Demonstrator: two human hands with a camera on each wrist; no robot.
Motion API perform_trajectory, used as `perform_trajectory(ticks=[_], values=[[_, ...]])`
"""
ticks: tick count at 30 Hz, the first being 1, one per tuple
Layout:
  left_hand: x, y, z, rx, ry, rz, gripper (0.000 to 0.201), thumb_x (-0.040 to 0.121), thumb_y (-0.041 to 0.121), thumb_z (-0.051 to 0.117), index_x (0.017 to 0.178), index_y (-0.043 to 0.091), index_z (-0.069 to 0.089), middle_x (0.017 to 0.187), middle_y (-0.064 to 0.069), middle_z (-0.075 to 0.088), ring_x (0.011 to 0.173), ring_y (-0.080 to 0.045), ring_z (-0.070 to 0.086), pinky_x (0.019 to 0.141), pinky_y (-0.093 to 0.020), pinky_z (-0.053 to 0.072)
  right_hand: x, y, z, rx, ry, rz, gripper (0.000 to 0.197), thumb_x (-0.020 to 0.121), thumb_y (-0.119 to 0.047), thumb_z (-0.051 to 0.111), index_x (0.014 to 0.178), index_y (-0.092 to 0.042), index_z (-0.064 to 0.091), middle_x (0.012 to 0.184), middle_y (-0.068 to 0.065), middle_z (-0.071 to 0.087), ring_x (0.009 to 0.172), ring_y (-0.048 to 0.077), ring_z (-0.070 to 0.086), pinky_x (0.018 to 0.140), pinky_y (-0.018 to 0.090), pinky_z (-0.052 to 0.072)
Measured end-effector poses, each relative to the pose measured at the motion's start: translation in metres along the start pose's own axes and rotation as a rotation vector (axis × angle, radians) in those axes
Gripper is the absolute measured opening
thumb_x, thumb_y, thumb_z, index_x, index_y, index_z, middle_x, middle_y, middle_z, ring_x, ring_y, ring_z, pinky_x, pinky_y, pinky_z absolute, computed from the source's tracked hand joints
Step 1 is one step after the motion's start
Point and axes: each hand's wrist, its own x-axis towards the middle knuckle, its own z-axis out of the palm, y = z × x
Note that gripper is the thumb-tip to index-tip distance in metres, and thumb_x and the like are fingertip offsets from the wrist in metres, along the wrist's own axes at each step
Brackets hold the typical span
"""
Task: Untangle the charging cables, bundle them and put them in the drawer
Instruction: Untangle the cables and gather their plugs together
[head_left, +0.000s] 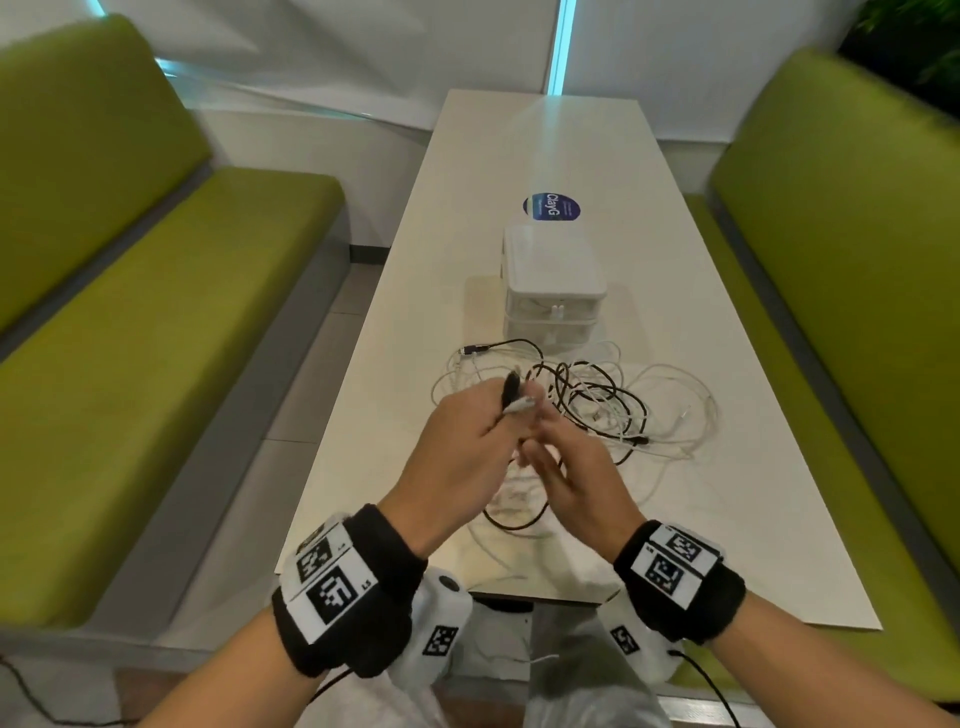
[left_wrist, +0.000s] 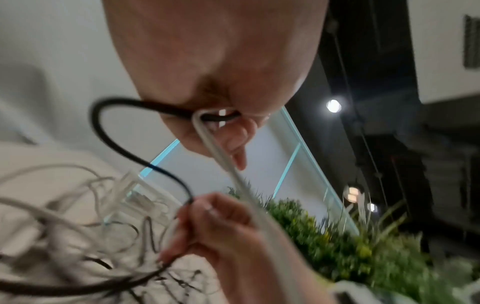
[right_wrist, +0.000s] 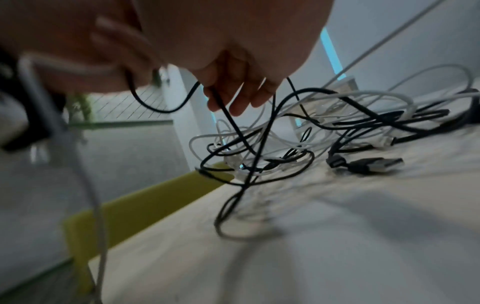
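A tangle of black and white charging cables (head_left: 602, 405) lies on the white table (head_left: 545, 156), just in front of a small white drawer unit (head_left: 553, 280) whose drawers look closed. Above the tangle's near side, my left hand (head_left: 506, 410) grips a black cable (left_wrist: 103, 127) and a white cable (left_wrist: 221, 156), their ends sticking up from my fist. Close beside it, my right hand (head_left: 540, 441) pinches the black cable (right_wrist: 233, 125) that runs down into the tangle (right_wrist: 311, 133). A black USB plug (right_wrist: 374, 164) lies loose on the table.
Green benches (head_left: 171, 291) (head_left: 841, 218) flank the narrow table. A round blue sticker (head_left: 551, 207) sits beyond the drawer unit. More cable loops (head_left: 514, 519) lie under my wrists near the table's front edge. A plant (left_wrist: 337, 242) shows behind.
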Motion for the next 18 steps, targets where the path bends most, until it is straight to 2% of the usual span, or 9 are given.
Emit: perform_trajectory(ticks=[2,3,6,8,10,12,14,16,18], values=[[0.003,-0.011,0.002,0.272,-0.003,0.073,0.022,0.101,0.028,0.045,0.101,0.021,0.066,0.094,0.010,0.067,0.078,-0.003,0.061,0.068,-0.025,0.046,0.001,-0.001,-0.006,0.077,0.062,0.042,0.019,0.098,-0.027,0.046,0.091,-0.015,0.058,0.081,-0.003,0.064,0.071,0.012,0.059,0.063,0.028,0.045],[0.004,-0.014,0.004,0.388,-0.029,0.081,0.019,0.100,0.025,0.044,0.101,0.023,0.063,0.100,0.007,0.067,0.087,-0.009,0.061,0.073,-0.027,0.045,0.002,-0.003,-0.008,0.110,0.073,0.033,0.015,0.098,-0.023,0.046,0.090,-0.016,0.057,0.075,-0.006,0.061,0.067,0.011,0.058,0.061,0.024,0.045],[0.007,-0.020,0.010,0.643,-0.093,0.024,0.016,0.098,0.021,0.039,0.090,0.023,0.053,0.094,0.001,0.065,0.086,-0.023,0.058,0.066,-0.031,0.034,0.004,-0.004,-0.010,0.101,0.071,-0.007,0.018,0.096,-0.020,0.045,0.089,-0.036,0.052,0.073,-0.022,0.056,0.065,0.000,0.052,0.061,0.010,0.037],[0.008,-0.024,0.009,0.727,-0.096,0.034,0.018,0.097,0.022,0.037,0.090,0.020,0.053,0.093,-0.003,0.064,0.085,-0.026,0.058,0.066,-0.032,0.032,0.001,0.001,-0.007,0.057,-0.006,-0.019,0.015,0.095,-0.026,0.044,0.098,-0.034,0.055,0.073,-0.025,0.056,0.063,-0.002,0.052,0.061,0.011,0.038],[0.007,-0.025,0.008,0.759,-0.115,0.047,0.019,0.097,0.022,0.038,0.094,0.018,0.056,0.093,-0.004,0.064,0.085,-0.027,0.057,0.066,-0.033,0.032,-0.003,0.007,-0.005,0.010,-0.071,-0.010,0.016,0.095,-0.036,0.044,0.105,-0.032,0.056,0.068,-0.023,0.057,0.060,-0.004,0.053,0.060,0.011,0.039],[0.007,-0.026,0.008,0.765,-0.136,0.062,0.016,0.095,0.022,0.040,0.094,0.018,0.056,0.093,-0.004,0.063,0.085,-0.026,0.057,0.066,-0.033,0.032,-0.003,0.012,-0.003,-0.013,-0.088,-0.009,0.028,0.095,-0.048,0.045,0.112,-0.031,0.058,0.073,-0.017,0.062,0.061,-0.007,0.053,0.061,0.009,0.039],[0.005,-0.025,0.006,0.744,-0.094,0.116,0.019,0.093,0.022,0.040,0.094,0.017,0.058,0.092,-0.003,0.065,0.083,-0.025,0.059,0.067,-0.034,0.036,-0.001,0.016,-0.001,-0.057,-0.101,-0.059,0.035,0.097,-0.050,0.040,0.117,-0.028,0.058,0.077,-0.010,0.065,0.062,-0.003,0.054,0.061,0.015,0.042],[0.003,-0.021,0.000,0.662,-0.001,0.216,0.030,0.090,0.027,0.036,0.096,0.017,0.064,0.089,-0.001,0.069,0.079,-0.022,0.063,0.068,-0.035,0.045,0.004,0.018,0.003,-0.134,-0.110,-0.086,0.025,0.098,-0.048,0.037,0.107,-0.031,0.054,0.070,-0.003,0.061,0.058,0.010,0.053,0.056,0.027,0.043],[0.000,-0.014,-0.005,0.479,0.132,0.308,0.036,0.088,0.026,0.037,0.097,0.014,0.070,0.084,0.003,0.071,0.074,-0.009,0.063,0.069,-0.026,0.050,0.011,0.021,0.005,-0.148,-0.100,-0.027,0.035,0.096,-0.053,0.033,0.093,-0.025,0.052,0.065,-0.003,0.056,0.055,0.016,0.050,0.052,0.032,0.040]])
